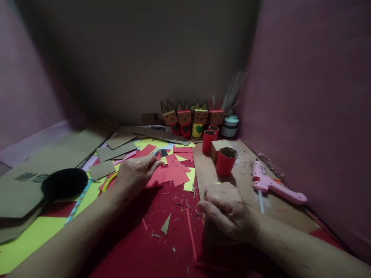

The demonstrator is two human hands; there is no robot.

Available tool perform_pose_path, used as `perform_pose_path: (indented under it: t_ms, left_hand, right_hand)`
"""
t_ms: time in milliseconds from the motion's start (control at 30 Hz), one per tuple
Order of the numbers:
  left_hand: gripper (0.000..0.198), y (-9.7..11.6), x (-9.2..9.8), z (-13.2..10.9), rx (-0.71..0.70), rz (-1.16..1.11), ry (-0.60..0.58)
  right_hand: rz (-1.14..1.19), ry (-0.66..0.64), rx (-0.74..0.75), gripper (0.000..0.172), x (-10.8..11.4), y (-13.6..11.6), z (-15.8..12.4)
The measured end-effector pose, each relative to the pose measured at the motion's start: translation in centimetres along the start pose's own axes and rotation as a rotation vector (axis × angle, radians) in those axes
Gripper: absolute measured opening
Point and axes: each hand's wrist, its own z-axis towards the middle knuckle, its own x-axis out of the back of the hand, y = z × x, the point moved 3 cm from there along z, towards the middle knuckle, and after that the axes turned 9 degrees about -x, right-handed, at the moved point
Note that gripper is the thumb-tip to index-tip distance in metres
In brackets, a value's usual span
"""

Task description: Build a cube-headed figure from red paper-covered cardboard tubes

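Observation:
My left hand [136,173] reaches forward over the paper scraps, its fingers pressed together on a red paper piece [162,175]. My right hand [227,214] rests on the red sheet [150,247] with fingers curled under; whatever they hold is hidden. Just beyond it stands a red paper-wrapped tube [226,160] on a cardboard board [207,172]. Yellow [190,179] and red cut pieces lie between the two hands.
Several paper-tube figures with ears [191,117] stand against the back wall, with two more red tubes [209,139] and a small jar [230,125]. A pink glue gun [275,185] lies at right. Cardboard sheets [37,170] and a black round object [64,183] lie at left.

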Motion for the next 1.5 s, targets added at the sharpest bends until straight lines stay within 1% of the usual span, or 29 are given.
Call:
perform_pose_path:
  t_ms: [67,133,200,367,533,600,767,833,900,967,1033,1167,1267,1333,1400,1500]
  left_hand:
    - [0.027,-0.1,-0.2,0.0,-0.014,-0.04,-0.001]
    - [0.025,-0.3,-0.3,0.0,-0.037,-0.079,-0.003]
    - [0.023,-0.4,-0.3,0.1,-0.052,-0.087,-0.009]
    - [0.016,-0.8,-0.4,0.3,-0.037,-0.095,-0.021]
    - [0.018,-0.4,-0.7,0.4,-0.125,-0.14,-0.006]
    - [0.016,-0.4,-0.7,0.4,-0.113,-0.13,0.003]
    - [0.006,-0.5,-0.3,0.5,-0.026,-0.118,0.024]
    - [0.007,-0.5,-0.3,0.5,0.008,-0.123,0.017]
    - [0.01,-0.4,-0.4,0.6,0.001,-0.162,0.018]
    - [0.012,-0.3,-0.6,0.8,-0.016,-0.236,0.012]
    - [0.014,-0.3,-0.8,0.8,0.01,-0.331,0.006]
    - [0.021,-0.3,-0.6,0.7,0.178,-0.572,0.012]
    - [0.024,-0.1,-0.6,0.3,0.359,-0.805,-0.028]
    - [0.025,0.0,-0.9,0.1,0.434,-0.973,-0.05]
    - [0.025,0.2,-1.1,0.0,0.427,-1.104,-0.067]
    - [0.024,0.6,-1.5,0.1,0.378,-1.195,-0.107]
  right_hand:
    - [-0.048,-0.033,0.034,0.04,-0.4,-0.1,-0.1]
    - [-0.08,-0.032,0.06,0.04,-0.6,-0.1,-0.2]
    - [-0.081,-0.016,0.054,0.04,-0.8,0.0,-0.3]
    - [-0.064,0.005,0.017,0.039,-0.8,0.2,-0.4]
    - [-0.067,-0.02,0.014,0.039,-0.9,0.4,-0.6]
    - [-0.066,-0.034,0.003,0.039,-0.9,0.5,-0.6]
    - [-0.084,-0.045,0.005,0.04,-0.9,0.5,-0.5]
    - [-0.098,-0.042,0.008,0.041,-0.9,0.5,-0.5]
    - [-0.113,-0.033,0.01,0.041,-0.9,0.6,-0.5]
    - [-0.128,-0.033,0.009,0.041,-1.0,0.8,-0.6]
    - [-0.144,-0.046,0.003,0.041,-1.0,0.9,-0.7]
    - [-0.183,-0.078,0.002,0.042,-1.1,0.8,-0.7]
    - [-0.184,-0.081,0.017,0.042,-1.1,0.5,-0.6]
    - [-0.185,-0.071,0.028,0.041,-1.1,0.4,-0.5]
    - [-0.195,-0.07,0.031,0.041,-1.0,0.2,-0.5]
    - [-0.201,-0.056,0.036,0.042,-0.9,0.1,-0.4]
